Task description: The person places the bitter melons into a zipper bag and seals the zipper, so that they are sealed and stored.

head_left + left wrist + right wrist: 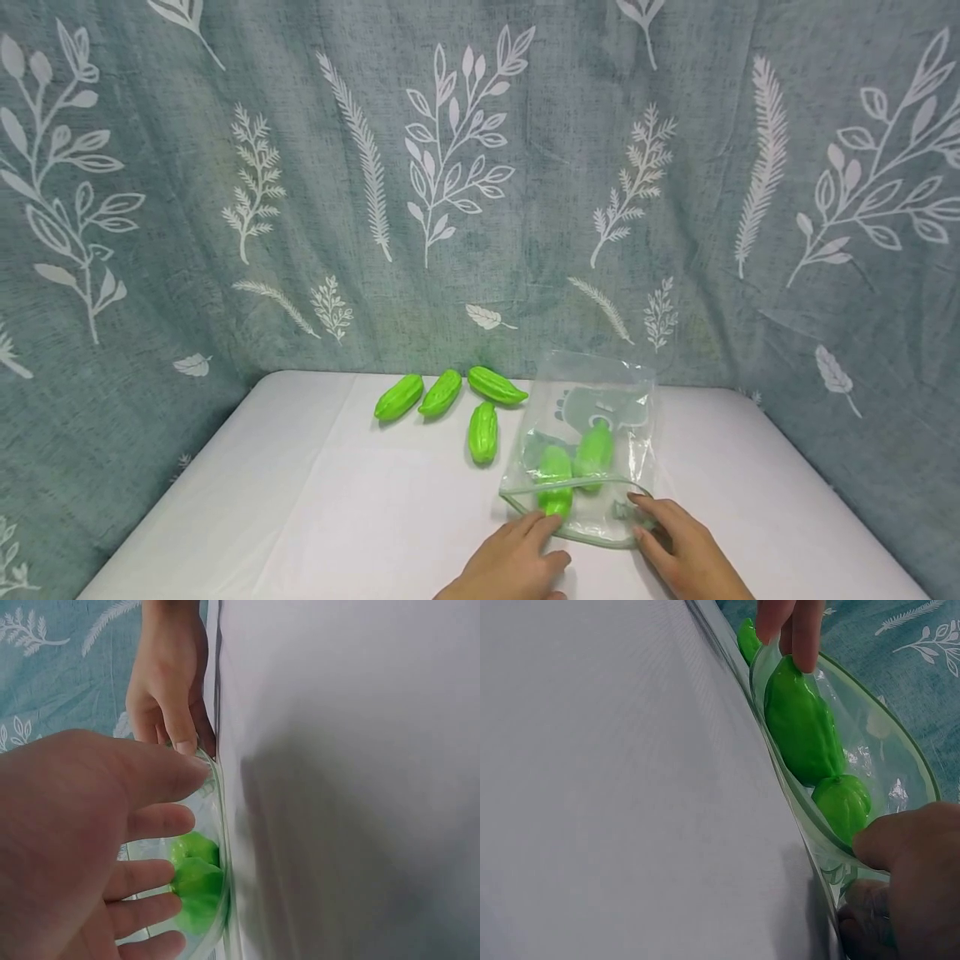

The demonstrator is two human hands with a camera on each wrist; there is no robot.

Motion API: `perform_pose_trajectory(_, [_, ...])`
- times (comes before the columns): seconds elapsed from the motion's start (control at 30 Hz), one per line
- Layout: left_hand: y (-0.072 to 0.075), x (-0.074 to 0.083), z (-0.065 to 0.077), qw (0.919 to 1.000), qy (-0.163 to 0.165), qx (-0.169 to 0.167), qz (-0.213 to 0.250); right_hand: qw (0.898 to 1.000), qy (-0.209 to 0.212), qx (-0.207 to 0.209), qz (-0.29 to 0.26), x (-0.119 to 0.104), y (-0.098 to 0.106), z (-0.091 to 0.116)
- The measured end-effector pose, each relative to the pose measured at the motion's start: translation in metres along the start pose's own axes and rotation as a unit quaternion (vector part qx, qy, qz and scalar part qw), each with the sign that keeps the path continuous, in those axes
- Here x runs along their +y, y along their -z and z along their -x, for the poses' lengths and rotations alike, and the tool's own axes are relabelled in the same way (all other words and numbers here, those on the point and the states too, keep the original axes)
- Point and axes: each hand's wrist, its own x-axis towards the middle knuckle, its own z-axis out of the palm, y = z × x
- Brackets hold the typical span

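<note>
A clear zip bag (pixel 532 467) with a pale green rim lies on the white table, its mouth gaping toward me. Two bright green bitter melons are inside: one (pixel 556 492) near the mouth on the left, the other (pixel 595 454) deeper in. My left hand (pixel 517 560) is at the left of the mouth, fingers extended and loosely apart. In the right wrist view, the left fingertips (pixel 805 645) are at the end of the nearer bitter melon. My right hand (pixel 681 542) pinches the bag's right rim, with its thumb (pixel 881 841) at the edge.
Behind and left of the bag, more bitter melons lie on the white table (pixel 315 492): one (pixel 483 433) close to the bag, others (pixel 399 397) (pixel 441 393) (pixel 497 386) along the back edge. A leaf-patterned grey-green curtain (pixel 525 208) hangs behind and at both sides.
</note>
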Motion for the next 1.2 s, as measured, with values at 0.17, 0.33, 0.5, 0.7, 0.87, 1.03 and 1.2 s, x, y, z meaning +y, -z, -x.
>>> perform_pose_trajectory(0.17, [-0.001,-0.001,-0.001,0.9998,0.01,-0.009,0.013,1.0,-0.004,-0.004,0.001,0.0,-0.001,0.001])
perform_pose_trajectory(0.33, [-0.001,-0.003,-0.006,0.9986,0.023,-0.03,0.036,1.0,0.015,0.012,0.006,0.001,-0.002,0.002])
perform_pose_trajectory(0.5, [0.0,-0.005,-0.01,0.9979,0.024,-0.035,0.049,0.999,0.025,0.022,0.007,0.001,-0.002,0.003])
perform_pose_trajectory(0.7, [-0.003,-0.01,-0.016,0.9985,0.028,-0.016,0.044,0.999,0.037,0.03,0.009,0.002,-0.001,0.003])
perform_pose_trajectory(0.87, [-0.006,-0.01,-0.02,0.9984,0.025,-0.024,0.044,0.997,0.057,0.043,0.007,0.005,-0.003,0.003])
perform_pose_trajectory(1.03, [-0.009,-0.009,-0.025,0.9985,0.029,-0.033,0.033,0.998,0.046,0.037,-0.001,0.006,-0.004,0.002])
perform_pose_trajectory(1.2, [-0.009,-0.009,-0.029,0.9977,0.041,-0.04,0.037,0.999,0.033,0.03,-0.015,0.005,-0.004,0.001])
